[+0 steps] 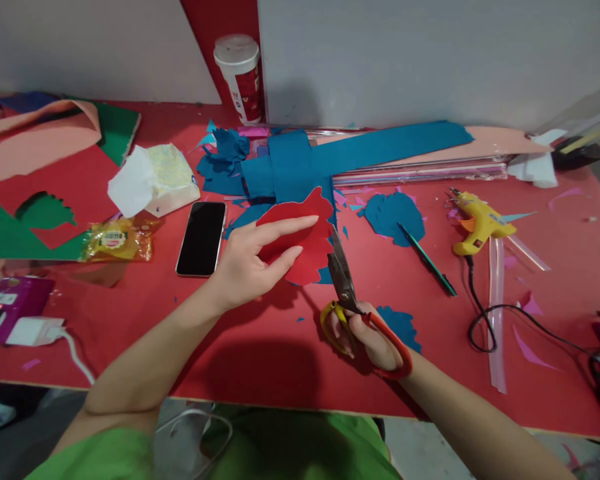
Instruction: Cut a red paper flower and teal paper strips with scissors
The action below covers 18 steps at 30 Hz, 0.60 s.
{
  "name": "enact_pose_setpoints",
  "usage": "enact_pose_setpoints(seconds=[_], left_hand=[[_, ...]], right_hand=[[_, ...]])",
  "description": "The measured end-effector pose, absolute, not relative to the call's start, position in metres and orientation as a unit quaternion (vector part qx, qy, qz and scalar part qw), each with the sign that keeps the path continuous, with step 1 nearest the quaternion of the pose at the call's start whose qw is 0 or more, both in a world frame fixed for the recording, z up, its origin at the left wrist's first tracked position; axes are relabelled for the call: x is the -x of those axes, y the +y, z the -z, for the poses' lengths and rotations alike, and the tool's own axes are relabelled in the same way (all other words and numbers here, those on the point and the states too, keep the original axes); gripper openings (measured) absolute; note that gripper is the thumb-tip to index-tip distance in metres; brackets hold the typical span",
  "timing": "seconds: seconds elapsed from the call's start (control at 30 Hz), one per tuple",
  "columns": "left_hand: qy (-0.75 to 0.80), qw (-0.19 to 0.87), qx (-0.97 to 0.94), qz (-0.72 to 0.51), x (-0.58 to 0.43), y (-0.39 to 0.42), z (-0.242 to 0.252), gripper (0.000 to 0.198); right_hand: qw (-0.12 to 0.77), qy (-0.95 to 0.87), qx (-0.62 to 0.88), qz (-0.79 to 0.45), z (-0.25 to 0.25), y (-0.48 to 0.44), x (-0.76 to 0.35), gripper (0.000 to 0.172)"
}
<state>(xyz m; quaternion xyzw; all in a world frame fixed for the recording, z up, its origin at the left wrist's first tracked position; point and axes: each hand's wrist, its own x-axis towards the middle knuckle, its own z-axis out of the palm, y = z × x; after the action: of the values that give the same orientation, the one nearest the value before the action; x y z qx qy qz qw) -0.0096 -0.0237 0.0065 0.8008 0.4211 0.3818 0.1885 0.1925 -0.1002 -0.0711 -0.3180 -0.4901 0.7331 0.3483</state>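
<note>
My left hand [253, 263] holds a red sheet cut-out [305, 250] with a wavy edge, two fingers resting on its face and the others hidden beneath. Scissors [344, 277] with one yellow and one red handle are in my right hand [373, 340], its fingers through the loops. The blades meet the right edge of the red piece. Beyond it lie blue strips [390, 153]. A blue scalloped piece [393, 213] with a green pen [427, 260] over it is to the right, and another blue piece [400, 327] is partly behind my right hand.
A black phone [201, 239] lies left of my left hand. At the back stands a lidded cup [243, 83]. The yellow glue gun [483, 223] and its black cord lie at the right. Red, green and peach sheets [40, 143] cover the far left, near a purple device [17, 303].
</note>
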Motion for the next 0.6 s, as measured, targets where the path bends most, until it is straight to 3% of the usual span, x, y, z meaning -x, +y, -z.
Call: enact_pose_setpoints(seconds=[0.6], left_hand=[[0.42, 0.181, -0.798, -0.392, 0.0092, -0.0228, -0.0025, 0.033]], right_hand=[[0.345, -0.482, 0.308, -0.744, 0.0711, -0.1014, -0.1919, 0.049]])
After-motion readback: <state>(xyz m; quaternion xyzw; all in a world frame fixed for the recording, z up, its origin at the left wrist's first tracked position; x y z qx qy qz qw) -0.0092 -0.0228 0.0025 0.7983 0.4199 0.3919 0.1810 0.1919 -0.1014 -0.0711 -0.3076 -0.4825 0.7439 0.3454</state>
